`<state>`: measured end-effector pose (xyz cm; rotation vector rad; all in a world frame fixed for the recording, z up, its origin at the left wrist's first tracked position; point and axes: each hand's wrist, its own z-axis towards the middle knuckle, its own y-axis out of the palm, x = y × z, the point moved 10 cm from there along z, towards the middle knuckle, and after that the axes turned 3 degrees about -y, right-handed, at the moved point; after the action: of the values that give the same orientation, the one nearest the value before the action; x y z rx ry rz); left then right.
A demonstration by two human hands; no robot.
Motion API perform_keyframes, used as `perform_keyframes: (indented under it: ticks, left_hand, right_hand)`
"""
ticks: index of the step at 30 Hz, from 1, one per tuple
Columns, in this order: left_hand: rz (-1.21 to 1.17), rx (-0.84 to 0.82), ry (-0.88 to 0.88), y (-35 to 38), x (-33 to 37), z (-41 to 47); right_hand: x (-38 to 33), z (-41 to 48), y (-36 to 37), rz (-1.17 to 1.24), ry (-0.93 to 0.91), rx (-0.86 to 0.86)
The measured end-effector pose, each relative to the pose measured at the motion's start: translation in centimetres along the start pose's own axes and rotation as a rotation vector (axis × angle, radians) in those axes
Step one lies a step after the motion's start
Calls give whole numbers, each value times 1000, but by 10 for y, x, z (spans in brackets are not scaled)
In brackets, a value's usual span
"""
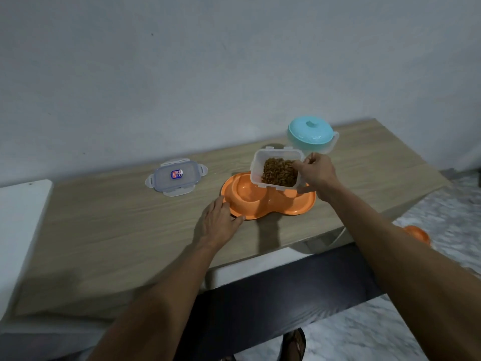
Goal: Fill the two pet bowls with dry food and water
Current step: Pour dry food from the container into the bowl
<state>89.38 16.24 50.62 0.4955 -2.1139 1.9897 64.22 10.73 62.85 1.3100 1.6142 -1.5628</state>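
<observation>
An orange double pet bowl (281,207) sits on the wooden table (130,230). My right hand (316,175) grips a clear plastic container (260,162) of brown dry food (279,171), held tilted above the bowl's middle with its opening facing me. The left bowl hollow (246,190) looks empty; the right hollow is hidden behind the container. My left hand (221,222) rests flat on the table, fingers touching the bowl's left front rim.
The container's clear lid (175,177) lies on the table to the left of the bowl. A light blue lidded tub (312,134) stands behind the bowl near the wall. An orange object (417,234) lies on the marble floor at right. The table's front edge is close.
</observation>
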Motion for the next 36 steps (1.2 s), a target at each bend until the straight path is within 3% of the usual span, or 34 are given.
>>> perform_keyframes:
  ticks: [16, 36]
  left_hand:
    - [-47, -6, -102, 8, -1, -6]
    - [-57, -13, -118, 11, -1, -5]
  right_hand:
    - [-36, -16, 14, -373, -384, 73]
    - [-42, -27, 29, -472, -525, 33]
